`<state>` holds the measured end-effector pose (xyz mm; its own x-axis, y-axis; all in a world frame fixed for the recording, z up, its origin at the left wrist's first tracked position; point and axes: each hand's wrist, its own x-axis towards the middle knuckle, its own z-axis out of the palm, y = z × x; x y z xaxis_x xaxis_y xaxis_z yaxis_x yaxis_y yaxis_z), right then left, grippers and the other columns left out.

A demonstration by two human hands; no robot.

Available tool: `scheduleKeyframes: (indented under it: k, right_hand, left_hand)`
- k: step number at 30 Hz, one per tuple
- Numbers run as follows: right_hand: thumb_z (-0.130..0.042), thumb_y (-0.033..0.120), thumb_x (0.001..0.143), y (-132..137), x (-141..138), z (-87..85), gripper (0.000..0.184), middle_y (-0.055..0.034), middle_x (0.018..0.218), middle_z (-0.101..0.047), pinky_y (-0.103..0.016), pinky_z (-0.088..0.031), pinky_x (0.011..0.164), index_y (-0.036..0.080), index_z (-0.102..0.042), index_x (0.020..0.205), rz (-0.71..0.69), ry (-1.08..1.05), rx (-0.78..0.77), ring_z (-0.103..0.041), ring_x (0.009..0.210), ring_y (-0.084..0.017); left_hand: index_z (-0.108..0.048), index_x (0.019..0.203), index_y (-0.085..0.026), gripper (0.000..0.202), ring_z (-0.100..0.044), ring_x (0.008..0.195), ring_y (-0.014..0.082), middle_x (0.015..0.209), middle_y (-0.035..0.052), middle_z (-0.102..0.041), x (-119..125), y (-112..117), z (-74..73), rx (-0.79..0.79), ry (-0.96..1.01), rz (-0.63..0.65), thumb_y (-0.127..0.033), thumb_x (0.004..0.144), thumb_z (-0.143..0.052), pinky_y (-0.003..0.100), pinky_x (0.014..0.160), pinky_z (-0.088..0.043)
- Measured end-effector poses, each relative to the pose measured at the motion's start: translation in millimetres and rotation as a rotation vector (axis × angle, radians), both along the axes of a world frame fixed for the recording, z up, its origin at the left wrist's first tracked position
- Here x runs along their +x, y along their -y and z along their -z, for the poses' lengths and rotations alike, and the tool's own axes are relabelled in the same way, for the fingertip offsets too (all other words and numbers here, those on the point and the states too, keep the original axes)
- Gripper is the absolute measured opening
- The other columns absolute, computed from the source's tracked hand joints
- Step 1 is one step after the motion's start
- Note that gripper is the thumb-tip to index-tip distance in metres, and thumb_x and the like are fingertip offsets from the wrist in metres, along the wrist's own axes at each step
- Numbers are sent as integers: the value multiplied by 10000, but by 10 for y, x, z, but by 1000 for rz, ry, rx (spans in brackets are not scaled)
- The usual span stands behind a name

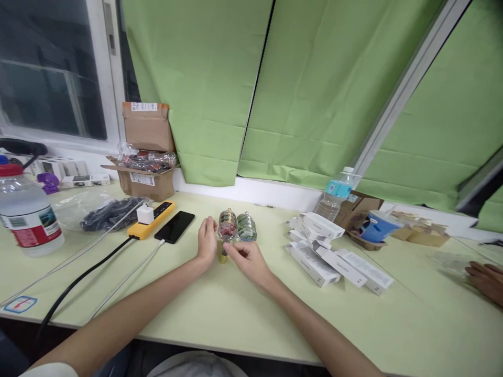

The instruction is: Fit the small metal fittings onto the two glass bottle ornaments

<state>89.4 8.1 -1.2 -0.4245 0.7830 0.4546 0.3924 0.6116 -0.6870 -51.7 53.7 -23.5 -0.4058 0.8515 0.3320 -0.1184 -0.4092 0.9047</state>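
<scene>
1. Seven o'clock: a small gold piece [223, 258] at the right hand [248, 259]; too small to tell whether gripped.
2. Nine o'clock: a large bottle [33, 222], cut by the left edge.
3. Past three o'clock: another person's hand [487, 281], cropped at right.
4. Four o'clock: white boxes [314, 262], print unreadably small.

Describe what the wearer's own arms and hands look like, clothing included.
The left hand and right hand are bare, without gloves. The left forearm and right forearm are slim and uncovered, with no watch or bracelet visible. A plain white sleeve edges in on the left arm; no sleeve shows on the right. Rings are too small to judge.
</scene>
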Motion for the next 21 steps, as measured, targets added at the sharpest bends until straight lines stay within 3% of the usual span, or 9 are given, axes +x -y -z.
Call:
scheduleKeyframes:
  k: [3,7,13,21]
  right_hand:
    - [-557,603,873,-9,127,-148,472,4,596,-508,-257,-304,559,202,-504,630,117,225,246,-426,562,-122]
    - [-569,590,873,-72,280,-300,384,-57,795,-608,-284,-366,680,214,-597,803,143,376,420,-522,731,-181]
    - [-407,536,962,-277,591,-361,427,-43,684,-575,-285,-353,642,209,-566,739,304,357,337,-500,631,-164]
    - [-358,551,969,-470,756,-191,497,-17,556,-545,-268,-265,555,208,-556,668,398,471,284,-481,532,-147]
  left_hand:
    - [-522,812,-230,261,-529,725,149,785,-3,-566,-141,129,3,86,-272,79,-458,927,-469,266,697,-431]
    - [-578,937,-248,218,-508,648,136,872,-3,-610,-341,284,17,103,-604,188,-428,828,-633,258,612,-410]
    - [-624,918,-272,410,-510,540,150,677,-40,-569,-461,358,6,232,-853,312,-425,600,-834,262,490,-329]
    - [-646,934,-278,378,-471,569,143,636,-59,-528,-430,378,-79,104,-967,418,-467,644,-798,237,541,-302]
